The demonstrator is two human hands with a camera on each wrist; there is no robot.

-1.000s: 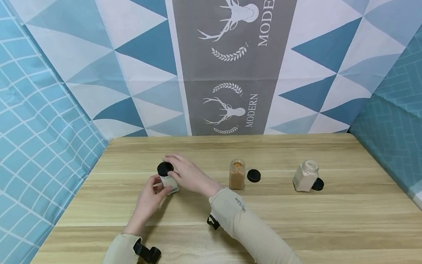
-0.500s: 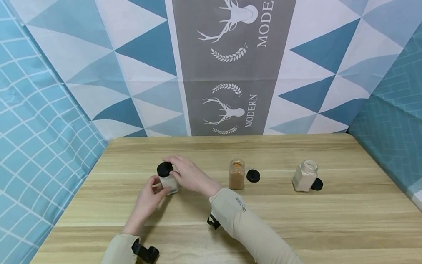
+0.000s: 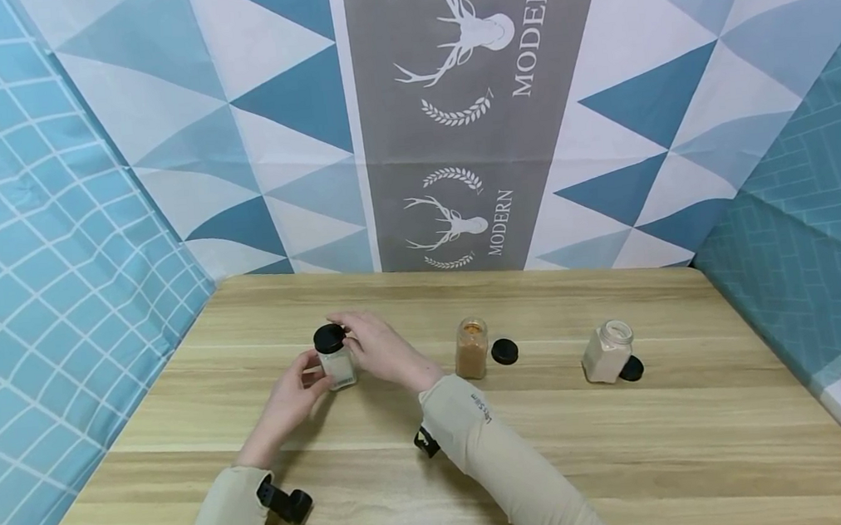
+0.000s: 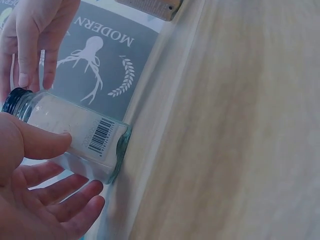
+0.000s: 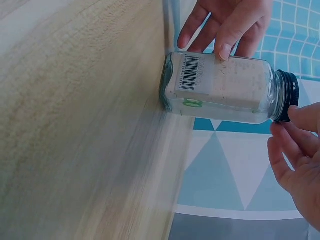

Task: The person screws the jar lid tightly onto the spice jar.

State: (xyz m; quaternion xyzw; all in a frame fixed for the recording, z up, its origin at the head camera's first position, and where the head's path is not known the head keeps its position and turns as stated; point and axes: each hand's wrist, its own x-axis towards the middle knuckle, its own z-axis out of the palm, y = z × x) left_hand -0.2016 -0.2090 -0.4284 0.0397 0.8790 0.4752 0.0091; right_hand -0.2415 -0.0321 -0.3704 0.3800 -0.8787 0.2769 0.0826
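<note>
A square glass jar (image 3: 339, 371) of white contents stands upright at the left of the table, with a black screw lid (image 3: 329, 338) on its neck. My left hand (image 3: 290, 401) holds the jar's body from the left, its thumb on the glass near the barcode label (image 4: 101, 136) and its other fingers loosely curved along the far side. From the right, my right hand (image 3: 385, 351) pinches the lid's edge between thumb and fingertips. In the right wrist view the jar (image 5: 235, 87) has its base on the wood and its lid (image 5: 288, 97) at the right fingertips.
An uncapped jar of orange-brown powder (image 3: 472, 353) stands mid-table, a black lid (image 3: 505, 351) beside it. Further right is an uncapped jar of pale powder (image 3: 607, 356), with another black lid (image 3: 632, 369) close against it. A patterned cloth (image 3: 290, 140) hangs behind the wooden table (image 3: 670, 457).
My left thumb has drawn back a little across the jar's front. The right thumb and fingers have shifted slightly rightward at the lid's edge. The jar stays in place.
</note>
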